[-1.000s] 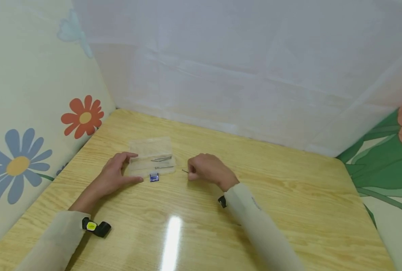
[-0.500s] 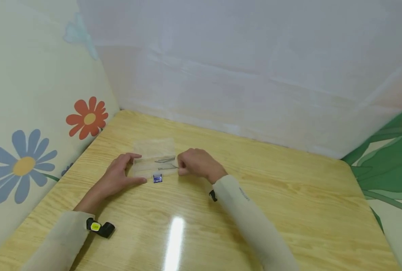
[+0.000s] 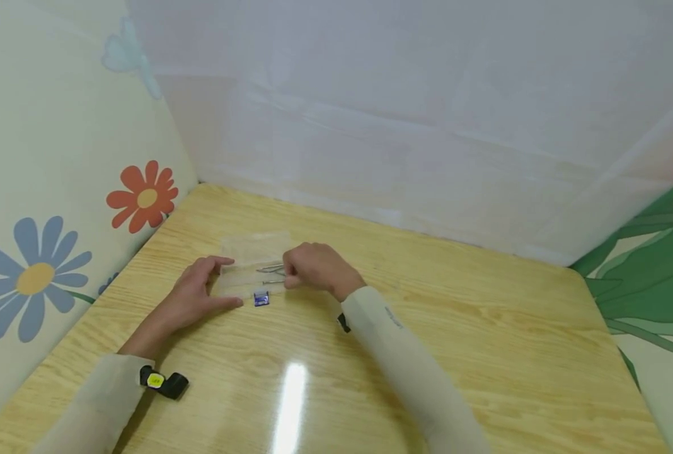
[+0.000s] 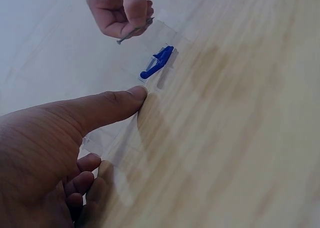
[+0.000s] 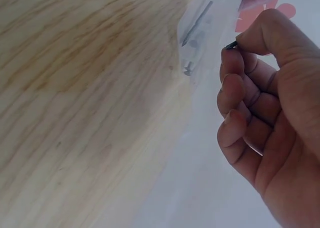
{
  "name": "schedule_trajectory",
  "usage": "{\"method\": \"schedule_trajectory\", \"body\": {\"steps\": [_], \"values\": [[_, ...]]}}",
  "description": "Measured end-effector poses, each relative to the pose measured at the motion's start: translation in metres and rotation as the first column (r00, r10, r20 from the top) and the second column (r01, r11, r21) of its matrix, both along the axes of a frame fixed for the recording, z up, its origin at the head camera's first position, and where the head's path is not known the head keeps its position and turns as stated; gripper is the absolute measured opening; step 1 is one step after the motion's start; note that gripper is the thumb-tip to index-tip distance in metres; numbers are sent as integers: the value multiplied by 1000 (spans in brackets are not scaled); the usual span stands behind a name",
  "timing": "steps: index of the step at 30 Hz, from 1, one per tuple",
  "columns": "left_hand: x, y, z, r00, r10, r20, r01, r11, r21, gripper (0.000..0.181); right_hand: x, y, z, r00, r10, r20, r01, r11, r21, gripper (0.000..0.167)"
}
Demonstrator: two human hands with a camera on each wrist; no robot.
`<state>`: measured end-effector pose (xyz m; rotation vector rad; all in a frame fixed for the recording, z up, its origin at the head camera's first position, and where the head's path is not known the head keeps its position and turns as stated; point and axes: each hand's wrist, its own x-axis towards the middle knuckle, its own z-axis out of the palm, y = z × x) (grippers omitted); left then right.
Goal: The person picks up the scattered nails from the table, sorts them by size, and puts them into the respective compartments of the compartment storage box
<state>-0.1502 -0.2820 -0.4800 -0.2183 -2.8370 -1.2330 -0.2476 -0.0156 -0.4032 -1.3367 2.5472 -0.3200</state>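
Observation:
A clear plastic box [image 3: 231, 285] with its lid raised lies on the table and has a blue latch [image 3: 261, 299] at its front. Several nails [image 3: 270, 268] lie inside. My left hand [image 3: 191, 291] holds the box's left end, its thumb along the front edge and its forefinger at the back. My right hand [image 3: 316, 268] is above the box's right end and pinches a nail [image 4: 135, 31] between thumb and forefinger. In the right wrist view only a dark end of that nail shows, with another nail [image 5: 197, 23] lying in the box below.
The wooden table [image 3: 455, 328] extends to the right and in front of the box. A white sheet [image 3: 370, 126] hangs behind it. A flowered panel [image 3: 41, 157] stands along the left side and another patterned panel [image 3: 648, 284] on the right.
My right hand has moved left with the pinched nail, from beside the box to over its right end. My left hand has stayed at the box's left end.

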Motion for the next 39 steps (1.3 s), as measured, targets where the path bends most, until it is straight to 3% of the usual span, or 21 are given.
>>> {"method": "schedule_trajectory", "body": {"steps": [13,30,39], "values": [[0,2,1,1000,-5,2,5,1000,8,86,6,3,9,1000,-22,2,22,999,32,10],[0,-2,1,1000,-10,-16,10,1000,-7,84,33,63,14,996,-88,-7,88,996,15,19],[1,0,0,1000,-5,-25,5,1000,-14,83,51,113,13,986,-168,21,169,985,-21,16]]}}
